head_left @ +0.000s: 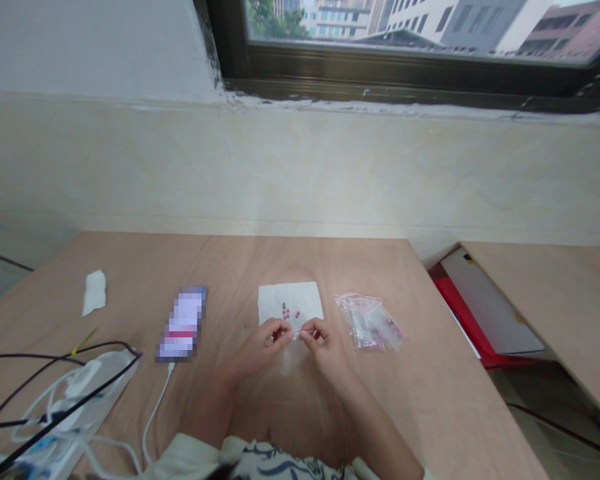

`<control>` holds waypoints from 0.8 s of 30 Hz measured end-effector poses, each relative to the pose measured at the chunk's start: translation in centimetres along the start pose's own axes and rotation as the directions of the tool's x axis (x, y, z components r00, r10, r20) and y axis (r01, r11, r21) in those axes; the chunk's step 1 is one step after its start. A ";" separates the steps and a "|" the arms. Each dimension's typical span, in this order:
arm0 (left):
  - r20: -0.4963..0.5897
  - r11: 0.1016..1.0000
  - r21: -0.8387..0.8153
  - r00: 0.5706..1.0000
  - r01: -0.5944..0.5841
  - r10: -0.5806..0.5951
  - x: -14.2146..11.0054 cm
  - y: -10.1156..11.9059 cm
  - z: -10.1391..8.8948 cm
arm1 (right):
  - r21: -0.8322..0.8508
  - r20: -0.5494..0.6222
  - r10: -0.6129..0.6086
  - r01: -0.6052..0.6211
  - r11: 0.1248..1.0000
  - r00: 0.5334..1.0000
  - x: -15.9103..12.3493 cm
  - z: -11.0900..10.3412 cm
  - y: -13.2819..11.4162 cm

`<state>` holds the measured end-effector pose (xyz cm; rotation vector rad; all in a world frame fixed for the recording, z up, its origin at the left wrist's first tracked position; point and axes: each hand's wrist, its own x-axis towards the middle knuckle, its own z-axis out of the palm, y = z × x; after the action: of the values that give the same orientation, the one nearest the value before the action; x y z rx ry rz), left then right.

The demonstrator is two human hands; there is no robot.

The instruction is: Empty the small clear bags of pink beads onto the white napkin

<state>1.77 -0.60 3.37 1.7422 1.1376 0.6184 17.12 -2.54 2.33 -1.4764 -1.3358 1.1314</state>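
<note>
Over the lower edge of a white sheet of paper point(280, 293), my left hand point(269, 339) and my right hand point(324, 343) face each other with fingertips pinched. Between them they hold a small clear plastic bag point(291, 357) by its top edge, where a thin reddish line shows. The bag hangs down toward me and is hard to see against the wood. Several small pink beads point(287, 313) and a dark one lie on the paper just beyond my fingers. To the right of my right hand is a pile of clear zip bags point(367, 321) with pink edges.
A phone point(181, 323) with a white cable lies left of my hands. A power strip point(87, 393) with tangled cords fills the table's left front. Farther back is a crumpled white tissue point(95, 292). Right of the table is a gap with a red folder point(460, 313).
</note>
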 end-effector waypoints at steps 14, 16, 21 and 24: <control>-0.051 0.999 -0.009 0.998 0.033 -0.033 0.2 -0.8 -0.2 | 0.329 0.092 0.119 -0.143 0.933 0.989 0.0 0.1 0.5; -0.068 0.999 -0.020 0.997 0.032 -0.033 0.2 -1.0 -0.3 | 0.341 0.109 0.130 -0.160 0.926 0.985 0.0 0.2 0.6; -0.061 0.993 -0.097 0.995 0.067 -0.073 0.1 -1.1 -0.1 | 0.323 0.048 0.089 -0.100 0.941 0.995 0.2 0.1 0.6; -0.073 0.994 -0.089 0.995 0.067 -0.073 0.1 -1.1 0.1 | 0.283 0.096 0.100 -0.124 0.951 0.990 0.3 0.2 0.3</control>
<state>1.38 -0.43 2.38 1.6100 1.2017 0.6864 16.97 -2.29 1.96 -1.3159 -1.0947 1.4084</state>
